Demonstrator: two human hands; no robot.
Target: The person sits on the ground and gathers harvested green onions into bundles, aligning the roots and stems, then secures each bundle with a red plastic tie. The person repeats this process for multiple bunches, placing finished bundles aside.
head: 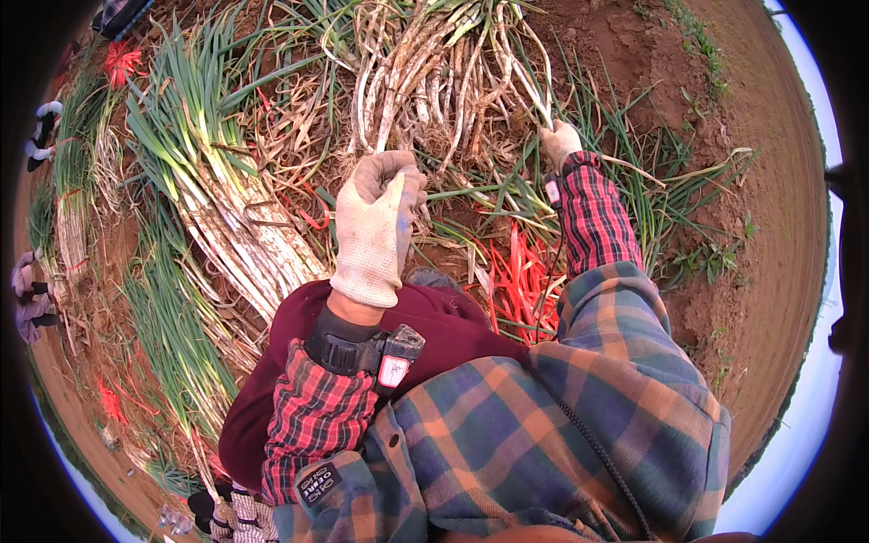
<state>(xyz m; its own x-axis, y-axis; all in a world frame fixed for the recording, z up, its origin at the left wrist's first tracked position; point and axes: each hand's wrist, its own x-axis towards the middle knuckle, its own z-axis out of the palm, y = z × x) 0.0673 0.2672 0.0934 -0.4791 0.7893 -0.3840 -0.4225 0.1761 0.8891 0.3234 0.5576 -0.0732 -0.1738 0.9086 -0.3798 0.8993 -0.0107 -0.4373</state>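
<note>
Long green onions with soiled white stalks [441, 75] lie in a loose pile before me, roots towards me. My left hand [380, 217], in a cream knitted work glove, is closed at the root end of a stalk at the near edge of the pile. Farther right, my right hand [562, 142], also gloved, grips the lower end of thin onion stalks that reach up into the pile. A large bundle of green onions [231, 197] lies to the left, its white ends near my knee. Red plastic ties [521, 285] lie in a heap below my right forearm.
More onion bundles [170, 312] lie on the soil at the left, with red ties [122, 62] beyond. Loose green leaves [631, 156] spread at the right beside brown soil [760, 203]. Parts of other people [34, 298] show at the left rim, and a gloved hand [237, 519] at the bottom.
</note>
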